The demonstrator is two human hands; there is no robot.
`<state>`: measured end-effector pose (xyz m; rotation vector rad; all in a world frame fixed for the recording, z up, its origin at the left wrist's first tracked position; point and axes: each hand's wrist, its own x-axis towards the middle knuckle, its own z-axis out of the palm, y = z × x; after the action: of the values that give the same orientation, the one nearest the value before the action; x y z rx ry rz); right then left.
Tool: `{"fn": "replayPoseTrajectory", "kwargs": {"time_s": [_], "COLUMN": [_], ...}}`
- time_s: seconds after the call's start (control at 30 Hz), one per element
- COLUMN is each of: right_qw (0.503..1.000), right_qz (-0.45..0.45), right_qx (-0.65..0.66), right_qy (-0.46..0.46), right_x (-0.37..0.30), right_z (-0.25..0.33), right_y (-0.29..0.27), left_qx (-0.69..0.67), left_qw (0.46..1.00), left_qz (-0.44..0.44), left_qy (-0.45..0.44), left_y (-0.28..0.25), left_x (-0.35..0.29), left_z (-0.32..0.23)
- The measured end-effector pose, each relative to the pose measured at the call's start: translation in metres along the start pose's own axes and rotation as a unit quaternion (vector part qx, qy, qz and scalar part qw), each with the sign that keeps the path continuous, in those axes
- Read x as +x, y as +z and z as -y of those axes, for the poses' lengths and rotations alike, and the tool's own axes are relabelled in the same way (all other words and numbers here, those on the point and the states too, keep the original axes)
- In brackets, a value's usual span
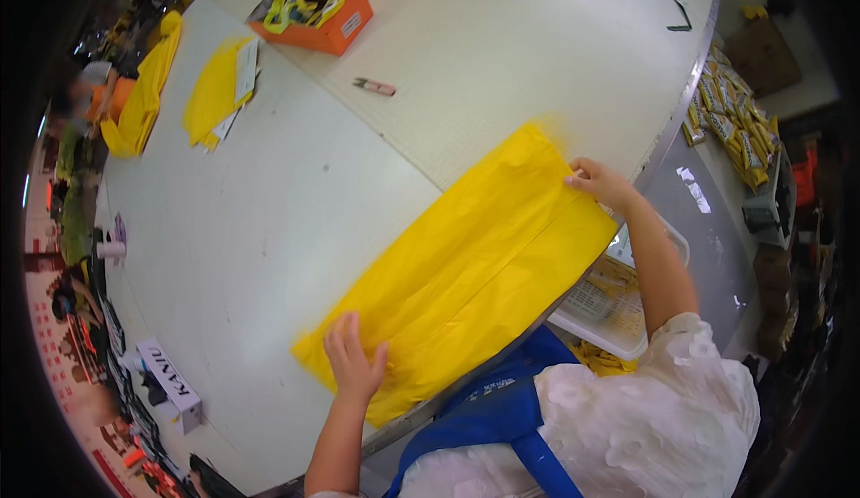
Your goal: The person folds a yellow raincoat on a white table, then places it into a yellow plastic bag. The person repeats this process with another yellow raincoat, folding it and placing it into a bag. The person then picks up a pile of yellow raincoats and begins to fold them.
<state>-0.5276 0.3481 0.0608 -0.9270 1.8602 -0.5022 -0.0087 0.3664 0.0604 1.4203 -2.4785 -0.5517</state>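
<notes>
A long folded piece of bright yellow cloth [484, 238] lies slantwise across the table's near edge, with a seam or fold line running along its length. My left hand [354, 355] rests on its lower left end, fingers stretched out and the thumb apart. At the far right end, my right hand [602, 183] pinches the cloth's edge between thumb and fingers. The cloth lies mostly flat, with soft wrinkles near my left hand.
Beyond the cloth lie pink-handled thread snips [374, 87] and an orange box [336, 32] of yellow strips. Yellow cloth stacks [215, 95] sit far left, a white box [170, 386] near left. A white plastic basket [627, 341] stands below the right edge; yellow packets [735, 113] are piled farther right.
</notes>
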Motion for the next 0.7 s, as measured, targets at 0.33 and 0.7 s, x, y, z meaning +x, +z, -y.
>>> {"fn": "replayPoseTrajectory", "kwargs": {"time_s": [0.33,0.7], "right_qw": [0.853,0.644], "right_qz": [-0.234,-0.241], "right_qx": [0.461,0.724], "right_qy": [0.067,-0.047], "right_x": [-0.084,-0.100], "right_z": [-0.072,-0.026], "right_y": [0.068,0.087], "left_qx": [-0.206,-0.459], "left_qw": [0.928,0.782], "left_qz": [0.292,0.407], "left_qy": [-0.100,-0.107], "left_y": [0.084,0.044], "left_x": [0.302,0.331], "left_z": [-0.116,-0.153]}}
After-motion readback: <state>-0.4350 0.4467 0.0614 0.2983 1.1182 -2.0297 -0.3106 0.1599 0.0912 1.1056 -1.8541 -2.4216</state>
